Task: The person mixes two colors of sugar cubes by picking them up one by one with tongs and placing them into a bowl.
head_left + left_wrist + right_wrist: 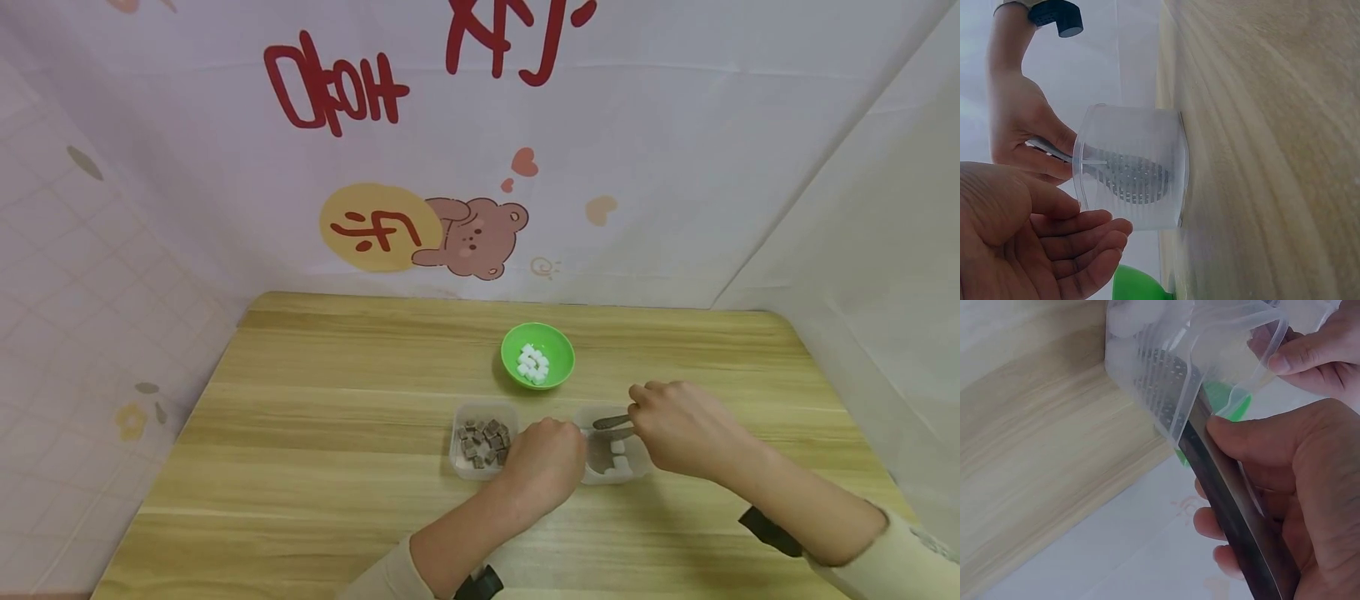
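Note:
My left hand (546, 462) pinches the near-left rim of a clear plastic container (1135, 122) between thumb and fingers. A few white cubes (619, 461) lie inside it, toward its right side. My right hand (681, 427) grips metal tongs (1222, 481) by their arms, from the container's right. Their perforated heads (1138, 180) reach down into the container, seen through its wall in the left wrist view. Whether a cube sits between the heads cannot be made out.
Left of my left hand stands a second clear container (454, 454) with several grey-brown cubes (480, 440). Behind both is a green bowl (561, 340) holding several white cubes (532, 363). The wooden table (315, 400) meets a printed cloth wall at the back.

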A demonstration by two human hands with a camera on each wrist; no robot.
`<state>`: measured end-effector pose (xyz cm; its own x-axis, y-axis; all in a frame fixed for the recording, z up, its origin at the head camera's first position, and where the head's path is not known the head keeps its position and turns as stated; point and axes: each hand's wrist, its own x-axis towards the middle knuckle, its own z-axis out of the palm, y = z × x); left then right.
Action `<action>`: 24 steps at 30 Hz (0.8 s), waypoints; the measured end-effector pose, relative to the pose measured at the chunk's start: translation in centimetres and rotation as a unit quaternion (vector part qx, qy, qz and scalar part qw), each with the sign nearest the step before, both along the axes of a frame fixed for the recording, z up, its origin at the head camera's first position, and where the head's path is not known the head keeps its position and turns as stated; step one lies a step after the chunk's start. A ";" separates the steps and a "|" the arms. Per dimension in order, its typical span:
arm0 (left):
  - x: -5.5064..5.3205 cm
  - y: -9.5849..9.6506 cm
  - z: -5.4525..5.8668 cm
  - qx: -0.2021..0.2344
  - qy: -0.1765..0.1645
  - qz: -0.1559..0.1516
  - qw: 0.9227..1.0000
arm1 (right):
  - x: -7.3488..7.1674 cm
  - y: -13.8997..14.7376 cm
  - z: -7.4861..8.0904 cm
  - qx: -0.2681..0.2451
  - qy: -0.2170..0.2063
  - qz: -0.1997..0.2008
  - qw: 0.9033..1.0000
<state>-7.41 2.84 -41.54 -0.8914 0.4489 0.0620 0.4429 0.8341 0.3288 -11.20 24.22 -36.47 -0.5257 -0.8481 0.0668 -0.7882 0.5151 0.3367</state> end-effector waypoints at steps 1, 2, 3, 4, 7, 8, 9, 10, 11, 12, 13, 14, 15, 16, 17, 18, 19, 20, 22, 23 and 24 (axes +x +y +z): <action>0.0 0.0 0.0 0.004 -0.001 0.000 1.000 | 0.0 0.2 0.0 -0.007 -0.008 -0.001 1.000; 0.0 0.0 -0.1 0.008 -0.002 0.000 1.000 | -0.1 0.4 0.0 -0.014 -0.014 -0.003 1.000; 0.0 0.0 -0.1 0.012 -0.002 0.000 1.000 | -0.1 0.6 -0.1 -0.026 -0.021 -0.004 0.999; 0.0 0.0 -0.1 0.017 -0.004 0.002 1.000 | -0.1 0.9 -0.1 -0.042 -0.026 -0.003 0.999; 0.0 0.0 -0.2 0.022 -0.004 0.001 1.000 | -0.2 1.5 -0.2 -0.096 -0.038 -0.007 0.995; 0.0 0.0 -0.2 0.019 -0.001 -0.001 1.000 | -0.2 1.7 -0.2 -0.115 -0.043 -0.012 0.992; 0.0 0.0 -0.1 0.017 0.001 -0.002 1.000 | -0.1 1.9 -0.3 -0.135 -0.047 -0.015 0.990; 0.0 0.0 -0.1 0.016 0.001 -0.003 1.000 | 0.0 2.1 -0.3 -0.150 -0.050 -0.019 0.987; 0.0 0.0 -0.1 0.014 0.003 -0.006 1.000 | 0.0 2.3 -0.2 -0.163 -0.053 -0.025 0.985; 0.0 0.0 -0.1 0.014 0.002 -0.007 1.000 | 0.1 2.5 -0.2 -0.172 -0.054 -0.028 0.983; 0.0 0.0 -0.1 0.016 0.001 -0.008 1.000 | 0.1 2.7 -0.1 -0.182 -0.054 -0.030 0.981; 0.0 -0.1 -0.1 0.016 0.000 -0.008 1.000 | 0.1 2.9 0.0 -0.192 -0.054 -0.030 0.979; -0.1 -0.1 -0.2 0.019 -0.005 -0.008 1.000 | 0.1 3.0 0.1 -0.201 -0.052 -0.028 0.978; -0.1 -0.1 -0.1 0.021 -0.009 -0.007 1.000 | 0.1 3.2 0.2 -0.210 -0.051 -0.027 0.976; -0.1 0.0 -0.1 0.022 -0.012 -0.006 1.000 | 0.1 3.2 0.4 -0.219 -0.052 -0.026 0.974; -0.1 0.0 -0.1 0.024 -0.014 -0.003 1.000 | 0.0 3.3 0.5 -0.228 -0.051 -0.024 0.972; -0.1 0.0 -0.1 0.024 -0.015 -0.002 1.000 | 0.0 3.4 0.6 -0.238 -0.052 -0.025 0.970; -0.1 0.0 -0.1 0.025 -0.017 -0.001 1.000 | -0.1 3.4 0.8 -0.248 -0.053 -0.024 0.967; -0.1 0.0 -0.1 0.024 -0.017 0.002 1.000 | -0.3 3.3 1.0 -0.266 -0.049 -0.024 0.962; -0.1 0.0 -0.1 0.024 -0.017 0.003 1.000 | -0.4 3.2 1.1 -0.274 -0.047 -0.023 0.960; -0.1 0.1 -0.1 0.022 -0.015 0.004 1.000 | -0.6 3.1 1.1 -0.283 -0.045 -0.024 0.958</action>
